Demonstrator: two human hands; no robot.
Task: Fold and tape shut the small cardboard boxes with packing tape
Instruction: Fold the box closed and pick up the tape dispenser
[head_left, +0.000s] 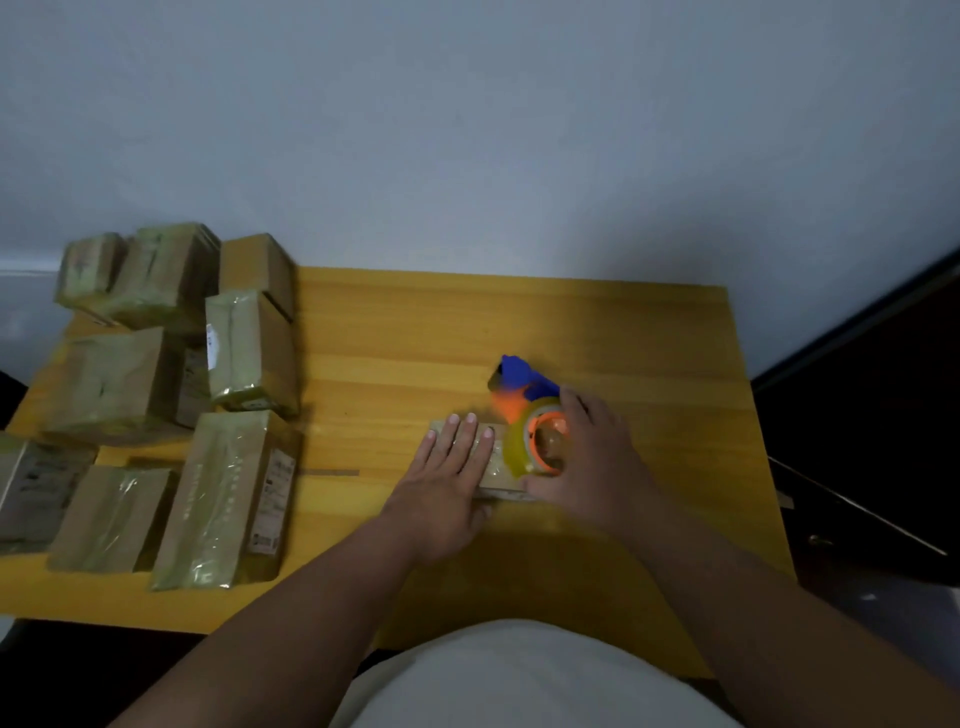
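While our left hand (451, 470) presses flat, fingers straight, on the small brown cardboard box (496, 467) mid yellow wooden table (597, 332), our right hand (587, 457) grips the blue-orange tape dispenser (524, 410) beside it; the box seems light, stiff and liable to slide.

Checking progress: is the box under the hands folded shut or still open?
Shut: the left hand lies flat on the box, whose glossy top shows no raised flaps.

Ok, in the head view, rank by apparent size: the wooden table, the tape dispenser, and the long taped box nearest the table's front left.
1. wooden table, by far.
2. long taped box.
3. tape dispenser, partly hidden by the right hand.
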